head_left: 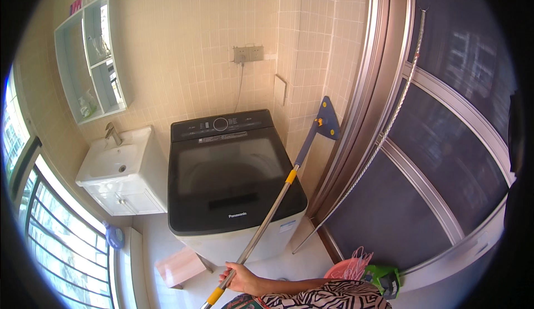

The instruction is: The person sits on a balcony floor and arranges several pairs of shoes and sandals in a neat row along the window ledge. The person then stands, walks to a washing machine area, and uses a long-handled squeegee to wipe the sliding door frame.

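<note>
My right hand is wrapped round the silver pole of a triangular mop. The pole slants from the lower edge up to the right, passing in front of the washing machine, and has yellow collars. Its blue-grey triangular head with yellow dots is raised at the tiled wall beside the door frame; whether it touches the tiles I cannot tell. My right forearm comes in from the lower right, out of a black-and-white patterned sleeve. My left hand is out of view.
A white washbasin cabinet stands left of the machine, under a mirror cabinet. A pink stool and a blue bottle are low left. A long white rod leans by the sliding door; a pink basin sits lower right.
</note>
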Motion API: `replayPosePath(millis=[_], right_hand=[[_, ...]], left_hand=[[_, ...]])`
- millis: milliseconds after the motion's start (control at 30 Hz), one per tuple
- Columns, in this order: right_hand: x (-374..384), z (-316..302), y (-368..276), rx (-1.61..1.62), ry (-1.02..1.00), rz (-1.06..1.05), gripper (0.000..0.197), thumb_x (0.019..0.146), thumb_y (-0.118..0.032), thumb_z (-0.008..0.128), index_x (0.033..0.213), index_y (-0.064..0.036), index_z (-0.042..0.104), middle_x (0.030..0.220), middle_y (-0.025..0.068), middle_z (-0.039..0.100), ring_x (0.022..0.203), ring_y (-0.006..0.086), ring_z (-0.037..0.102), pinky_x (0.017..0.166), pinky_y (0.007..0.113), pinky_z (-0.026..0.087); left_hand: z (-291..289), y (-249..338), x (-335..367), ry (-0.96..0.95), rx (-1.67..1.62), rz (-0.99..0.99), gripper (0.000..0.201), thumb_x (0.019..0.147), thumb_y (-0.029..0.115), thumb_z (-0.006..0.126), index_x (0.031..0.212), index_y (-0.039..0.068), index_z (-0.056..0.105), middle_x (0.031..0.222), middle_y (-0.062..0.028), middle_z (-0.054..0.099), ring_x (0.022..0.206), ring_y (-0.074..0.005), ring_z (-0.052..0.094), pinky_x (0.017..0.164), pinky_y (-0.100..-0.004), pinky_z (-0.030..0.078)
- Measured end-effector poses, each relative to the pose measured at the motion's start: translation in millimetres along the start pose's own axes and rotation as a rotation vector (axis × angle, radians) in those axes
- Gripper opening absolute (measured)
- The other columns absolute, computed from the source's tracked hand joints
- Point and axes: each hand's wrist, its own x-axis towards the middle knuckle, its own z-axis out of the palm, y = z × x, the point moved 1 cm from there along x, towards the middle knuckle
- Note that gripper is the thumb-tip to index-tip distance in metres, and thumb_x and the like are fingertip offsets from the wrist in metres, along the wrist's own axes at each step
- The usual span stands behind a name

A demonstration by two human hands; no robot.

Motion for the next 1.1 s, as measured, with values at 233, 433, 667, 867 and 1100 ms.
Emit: replayPosePath(millis=[233,433,667,867,1100], right_hand=[[-16.5,-14.5,-14.0,-0.086,-0.01,-0.119,0.024,0.085,-0.024,0.064,0.081,-0.0086,0.046,0.076,0.0058,0.044,0.082,0.0237,0.048,0.085,0.041,0.042],[-28.8,-29.0,-21.9,-0.138,-0.053,-0.147,0.026,0.087,-0.025,0.063,0.079,-0.0098,0.042,0.073,0.0045,0.043,0.075,0.0216,0.048,0.079,0.038,0.044],[-28.6,-30.8,-15.0,-0.166,-0.154,-0.161,0.026,0.089,-0.027,0.061,0.079,-0.0099,0.044,0.073,0.004,0.045,0.074,0.0207,0.049,0.078,0.038,0.044],[-14.2,-33.7,-25.4,-0.169,-0.13,-0.169,0.025,0.087,-0.029,0.066,0.084,-0.0093,0.051,0.079,0.0055,0.052,0.086,0.0242,0.056,0.086,0.041,0.045],[8.6,2.3,-37.4,-0.084,-0.163,-0.249,0.021,0.087,-0.027,0.064,0.084,-0.0096,0.054,0.082,0.0064,0.057,0.092,0.0255,0.058,0.092,0.049,0.043]], left_hand=[[77.0,24.0,24.2,-0.177,-0.077,0.021,0.036,0.08,0.04,0.061,0.097,0.009,0.07,0.089,-0.0183,0.067,0.087,-0.0374,0.064,0.074,-0.045,0.052],[121.1,42.6,51.9,-0.194,-0.043,0.109,0.036,0.081,0.04,0.06,0.098,0.01,0.07,0.089,-0.0182,0.067,0.086,-0.0371,0.064,0.075,-0.0447,0.052],[140.8,48.6,62.9,-0.196,0.001,0.18,0.036,0.081,0.04,0.059,0.099,0.01,0.069,0.089,-0.0181,0.068,0.086,-0.0367,0.064,0.075,-0.0444,0.052],[152.6,33.1,67.0,-0.195,0.043,0.252,0.036,0.081,0.04,0.059,0.1,0.01,0.069,0.089,-0.0181,0.068,0.085,-0.0364,0.065,0.075,-0.0441,0.053],[129.7,15.1,97.6,0.102,0.021,0.066,0.025,0.077,0.024,0.059,0.096,0.012,0.07,0.083,-0.0171,0.068,0.079,-0.0349,0.066,0.074,-0.0452,0.053]])
